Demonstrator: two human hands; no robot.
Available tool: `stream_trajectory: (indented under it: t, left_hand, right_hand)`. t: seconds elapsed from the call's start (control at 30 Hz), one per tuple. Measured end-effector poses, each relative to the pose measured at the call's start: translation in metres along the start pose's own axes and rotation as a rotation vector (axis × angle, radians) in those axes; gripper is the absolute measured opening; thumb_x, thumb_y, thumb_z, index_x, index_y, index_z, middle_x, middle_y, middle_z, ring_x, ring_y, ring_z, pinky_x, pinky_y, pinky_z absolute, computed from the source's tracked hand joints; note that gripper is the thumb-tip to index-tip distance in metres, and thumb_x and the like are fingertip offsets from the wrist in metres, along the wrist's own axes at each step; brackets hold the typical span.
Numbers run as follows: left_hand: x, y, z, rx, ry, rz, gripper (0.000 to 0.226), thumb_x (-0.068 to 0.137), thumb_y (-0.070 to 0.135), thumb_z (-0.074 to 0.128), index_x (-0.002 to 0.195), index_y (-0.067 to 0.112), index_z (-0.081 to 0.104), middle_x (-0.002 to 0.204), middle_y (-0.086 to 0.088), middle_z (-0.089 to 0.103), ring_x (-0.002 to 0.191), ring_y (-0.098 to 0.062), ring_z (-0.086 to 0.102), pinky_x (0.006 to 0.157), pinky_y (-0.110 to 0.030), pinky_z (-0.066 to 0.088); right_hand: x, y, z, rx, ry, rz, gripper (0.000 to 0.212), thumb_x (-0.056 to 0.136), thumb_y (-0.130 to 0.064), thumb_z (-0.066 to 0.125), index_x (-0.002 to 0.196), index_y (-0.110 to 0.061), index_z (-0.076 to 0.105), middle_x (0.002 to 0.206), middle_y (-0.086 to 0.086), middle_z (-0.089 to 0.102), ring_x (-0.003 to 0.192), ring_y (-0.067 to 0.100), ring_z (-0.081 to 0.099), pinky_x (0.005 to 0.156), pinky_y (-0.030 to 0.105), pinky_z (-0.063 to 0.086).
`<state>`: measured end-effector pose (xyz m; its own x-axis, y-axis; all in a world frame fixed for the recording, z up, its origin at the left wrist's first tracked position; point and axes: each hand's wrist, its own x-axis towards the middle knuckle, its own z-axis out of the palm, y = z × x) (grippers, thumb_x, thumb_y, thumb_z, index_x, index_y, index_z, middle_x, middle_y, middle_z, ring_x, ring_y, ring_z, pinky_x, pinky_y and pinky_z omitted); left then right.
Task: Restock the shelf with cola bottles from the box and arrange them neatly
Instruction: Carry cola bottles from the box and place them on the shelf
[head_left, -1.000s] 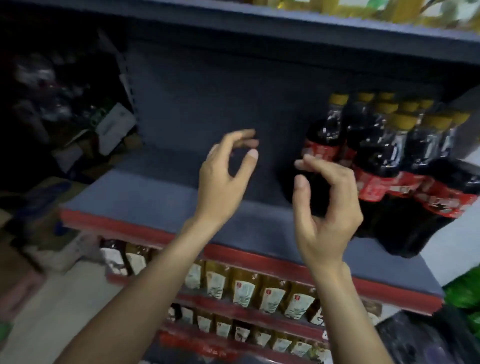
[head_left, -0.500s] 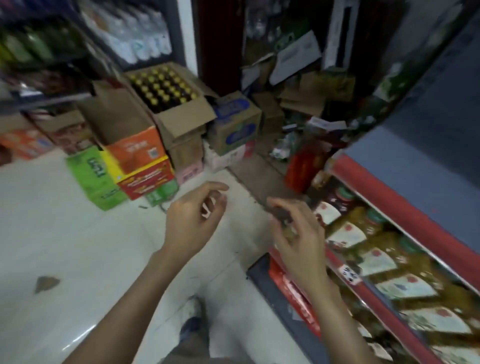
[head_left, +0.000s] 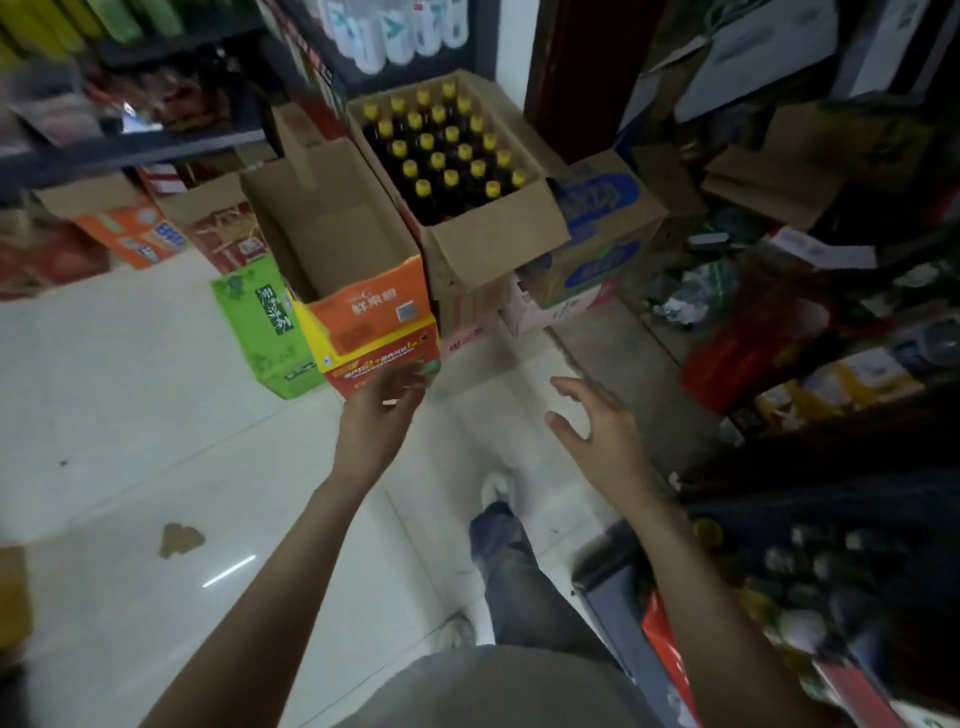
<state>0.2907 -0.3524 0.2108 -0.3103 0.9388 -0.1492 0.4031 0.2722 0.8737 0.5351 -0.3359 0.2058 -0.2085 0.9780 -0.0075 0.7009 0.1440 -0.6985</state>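
Observation:
An open brown cardboard box (head_left: 496, 244) stands on the floor ahead, packed with several dark cola bottles (head_left: 447, 150) with yellow caps. My left hand (head_left: 382, 410) hovers empty in front of an orange carton, fingers loosely curved. My right hand (head_left: 597, 426) is held out over the floor with fingers spread, holding nothing. Both hands are short of the bottle box. The shelf (head_left: 670, 660) with its red edge runs along the lower right, blurred.
An empty open orange carton (head_left: 363, 317) stands left of the bottle box, with a green carton (head_left: 265, 322) beside it. A blue-printed box (head_left: 597, 239) and cluttered cartons lie to the right. White tiled floor (head_left: 156, 415) spreads left. My leg and shoe (head_left: 498, 525) are below.
The view swung from the shelf of cola bottles down and left to the boxes on the floor. Both empty hands came away from the shelf and now reach toward the boxes.

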Motion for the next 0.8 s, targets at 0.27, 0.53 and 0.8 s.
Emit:
stream_trajectory:
  t: [0.27,0.53,0.8]
  left_hand:
    - [0.188,0.01,0.006,0.158,0.084,-0.032,0.021,0.087,0.024,0.064,0.105,0.015,0.064,0.099,0.003,0.066,0.098,-0.021,0.062,0.079,-0.032,0.046]
    - [0.378,-0.009,0.015,0.454,0.017,0.014,0.033,0.084,0.022,0.065,0.116,0.014,0.061,0.112,-0.012,0.064,0.107,-0.033,0.054,0.085,-0.038,0.042]
    - [0.505,-0.06,0.046,0.741,-0.169,0.214,0.069,0.079,0.036,0.072,0.139,0.014,0.045,0.132,-0.009,0.055,0.126,-0.03,0.042,0.1,-0.039,0.033]
  right_hand:
    - [0.223,-0.005,0.004,0.027,-0.051,-0.059,0.033,0.093,-0.018,0.062,0.126,-0.013,0.058,0.116,0.003,0.064,0.103,0.016,0.058,0.078,0.02,0.039]
    - [0.404,-0.005,0.054,0.062,0.085,-0.157,0.023,0.091,-0.003,0.055,0.109,-0.007,0.069,0.097,0.008,0.071,0.084,0.02,0.065,0.071,0.031,0.053]
    - [0.529,0.032,0.159,-0.38,-0.056,-0.166,0.048,0.081,-0.006,0.068,0.127,-0.01,0.057,0.12,0.011,0.06,0.114,0.034,0.052,0.092,0.048,0.044]
